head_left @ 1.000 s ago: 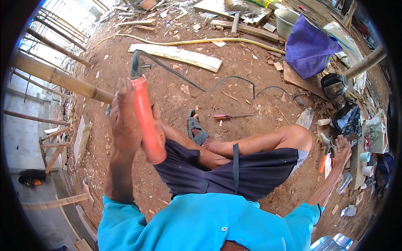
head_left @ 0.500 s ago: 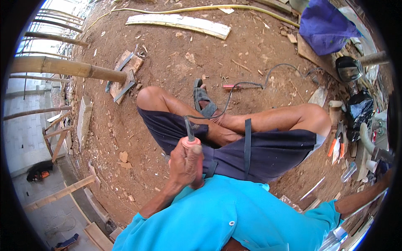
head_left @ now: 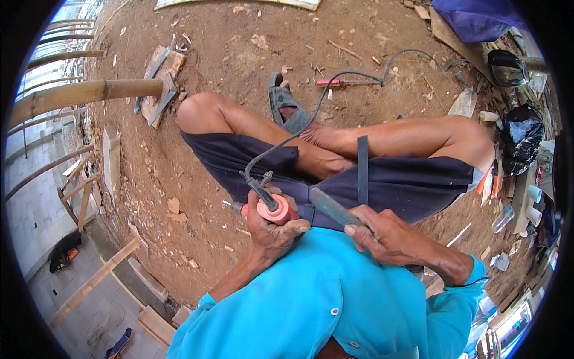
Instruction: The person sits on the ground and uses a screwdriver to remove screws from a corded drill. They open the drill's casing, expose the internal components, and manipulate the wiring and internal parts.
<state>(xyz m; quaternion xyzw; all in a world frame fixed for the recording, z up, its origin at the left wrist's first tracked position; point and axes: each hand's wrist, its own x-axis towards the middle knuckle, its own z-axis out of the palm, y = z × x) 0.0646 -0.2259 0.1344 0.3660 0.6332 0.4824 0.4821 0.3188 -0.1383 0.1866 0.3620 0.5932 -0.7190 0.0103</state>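
Two cups stand out near the right edge of the frame, one light blue [head_left: 534, 193] and one white [head_left: 533, 215], close to one clear container [head_left: 503, 219] that lies tilted on the ground; what any of them holds is too small to tell. Above these sits one black bag [head_left: 522, 143], its contents hidden, and one purple bag [head_left: 478, 19] is cut off by the upper right rim. Just below the frame's centre, the left hand [head_left: 267, 234] is wrapped around one red tool [head_left: 277, 209], whose single black cord [head_left: 287, 141] runs to the upper right. To its right, the right hand [head_left: 388, 236] grips one flat grey bar [head_left: 330, 206] between thumb and fingers, the bar tilted and apart from the tool. One red screwdriver [head_left: 344, 82] lies at upper centre, right of one sandal [head_left: 286, 107]; two grey strips [head_left: 161, 107] rest on one board [head_left: 170, 63] at upper left.
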